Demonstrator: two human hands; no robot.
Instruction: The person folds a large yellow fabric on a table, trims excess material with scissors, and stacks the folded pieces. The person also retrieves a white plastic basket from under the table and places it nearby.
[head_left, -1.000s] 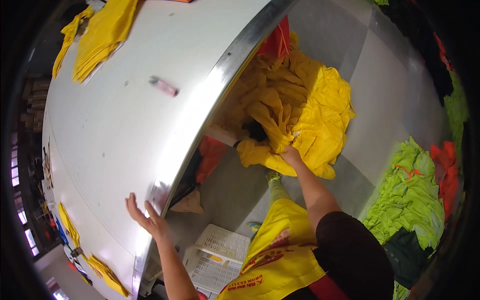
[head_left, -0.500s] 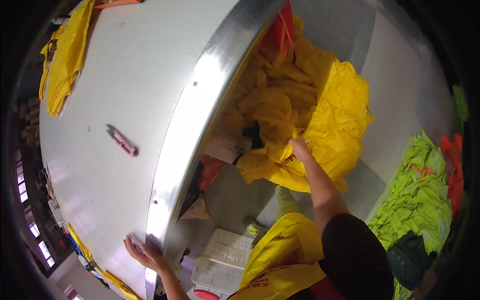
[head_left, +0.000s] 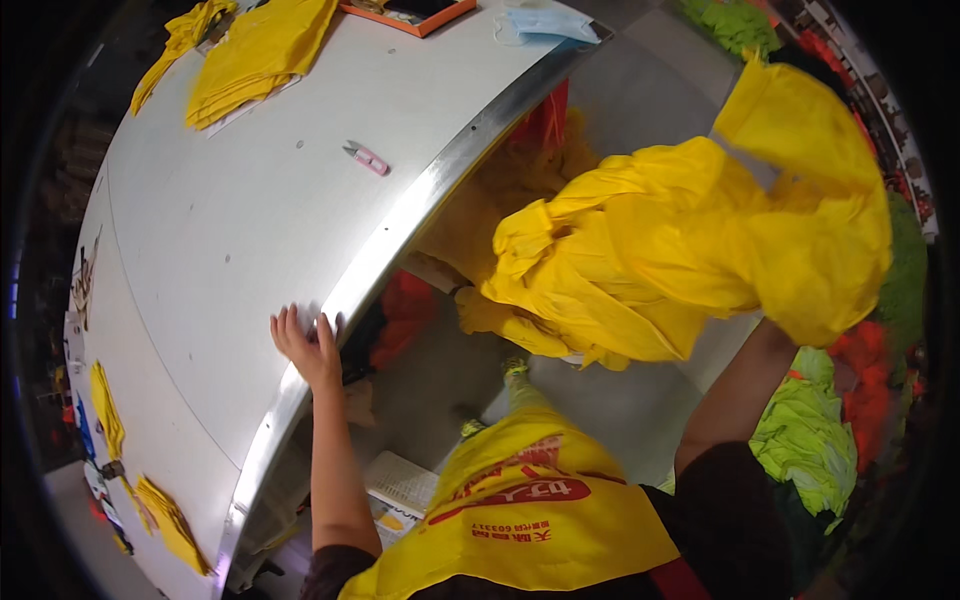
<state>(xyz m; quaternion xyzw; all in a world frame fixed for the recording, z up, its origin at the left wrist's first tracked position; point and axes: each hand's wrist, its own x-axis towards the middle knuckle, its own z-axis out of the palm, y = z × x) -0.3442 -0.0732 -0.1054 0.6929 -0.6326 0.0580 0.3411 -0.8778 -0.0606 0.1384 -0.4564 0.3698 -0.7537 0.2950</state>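
Hands first: left hand is flat on the metal edge of the tabletop, fingers spread, holding nothing, just bracing. Right hand is hidden behind the bundle, so I can't tell how the fingers sit; I only see my right forearm running up into the cloth, so I judge it is gripping from below or behind.

Yellow garment bundle is up in the air, off the floor, right of the tabletop edge and clear of it. It hangs above the forearm, well apart from the left hand. A grey strip shows on its upper part.

Progress, as I read it: the bundle is lifted clear of the yellow pile sitting under the tabletop overhang, beside red cloth. It is not on the tabletop yet. More yellow stays down in that pile.

On the tabletop: pink snips near the edge, folded yellow garments at the far end, an orange tray and a pale blue face mask beyond them. More yellow pieces lie at the near-left corner.

Floor on my right has green garments heaped with red ones. Papers lie on the floor by my legs.
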